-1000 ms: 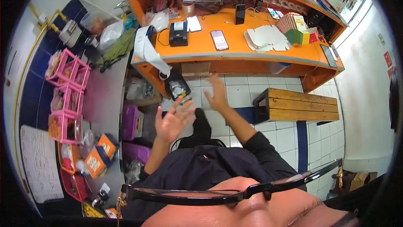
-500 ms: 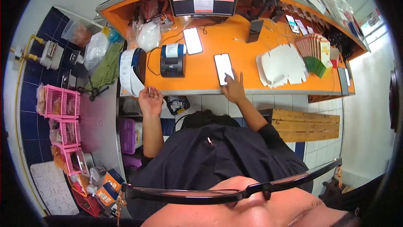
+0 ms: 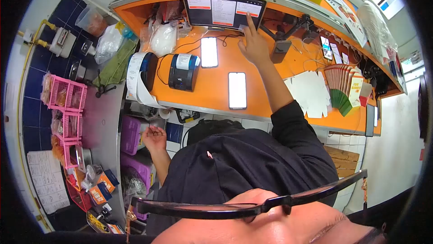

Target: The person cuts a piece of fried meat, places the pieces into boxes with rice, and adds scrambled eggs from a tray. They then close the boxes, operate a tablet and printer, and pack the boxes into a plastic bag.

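My right hand reaches over the desk with its index finger stretched to the right part of a lit monitor; it holds nothing. Whether the fingertip touches the glass I cannot tell. Below my right forearm, a phone with a bright white screen lies on the orange desk. Another lit phone rests nearer the monitor. My left hand hangs below the desk's front edge, palm up, its fingers loosely bent and apart, nothing in it. Above it a long paper strip curls from a receipt printer.
A second printer stands beside the first. At the right lie white cut-out cards, fanned green-edged packets and a small dark stand. Pink baskets line the left counter; a purple container sits below.
My right hand has left the nearer phone and moved up to the monitor. My left hand has dropped back from the desk edge toward my body. The view has shifted slightly.
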A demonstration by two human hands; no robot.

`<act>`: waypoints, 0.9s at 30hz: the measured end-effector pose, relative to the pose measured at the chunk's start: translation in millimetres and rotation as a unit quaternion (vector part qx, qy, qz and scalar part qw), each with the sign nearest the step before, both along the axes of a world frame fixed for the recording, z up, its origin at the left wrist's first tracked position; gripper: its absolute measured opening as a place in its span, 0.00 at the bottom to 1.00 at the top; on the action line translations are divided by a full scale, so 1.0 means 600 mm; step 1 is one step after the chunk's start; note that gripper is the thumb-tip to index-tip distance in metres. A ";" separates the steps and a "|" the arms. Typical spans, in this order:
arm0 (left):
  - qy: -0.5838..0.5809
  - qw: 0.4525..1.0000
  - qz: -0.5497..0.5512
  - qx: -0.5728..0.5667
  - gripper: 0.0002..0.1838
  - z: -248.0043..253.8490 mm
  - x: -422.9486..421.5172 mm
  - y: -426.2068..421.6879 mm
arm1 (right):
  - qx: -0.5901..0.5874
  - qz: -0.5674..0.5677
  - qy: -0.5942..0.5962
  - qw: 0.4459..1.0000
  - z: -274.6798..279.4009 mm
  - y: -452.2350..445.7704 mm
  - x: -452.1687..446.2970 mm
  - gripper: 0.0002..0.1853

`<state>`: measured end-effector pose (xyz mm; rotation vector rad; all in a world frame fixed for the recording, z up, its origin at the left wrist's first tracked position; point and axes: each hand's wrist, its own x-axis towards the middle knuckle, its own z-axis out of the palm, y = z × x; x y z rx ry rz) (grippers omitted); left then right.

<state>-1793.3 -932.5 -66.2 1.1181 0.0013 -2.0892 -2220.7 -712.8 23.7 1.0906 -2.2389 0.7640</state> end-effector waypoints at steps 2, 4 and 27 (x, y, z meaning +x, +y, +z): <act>-0.002 1.000 0.019 0.013 0.06 0.002 0.000 0.012 | 0.036 -0.008 -0.017 0.999 -0.008 0.007 0.007 0.16; 0.017 1.000 0.015 -0.002 0.05 0.011 0.001 0.023 | 0.116 -0.024 -0.097 0.988 -0.019 0.018 0.022 0.19; 0.049 0.998 0.017 -0.019 0.05 0.033 0.013 0.057 | 0.082 0.009 -0.103 0.991 -0.049 0.038 0.009 0.20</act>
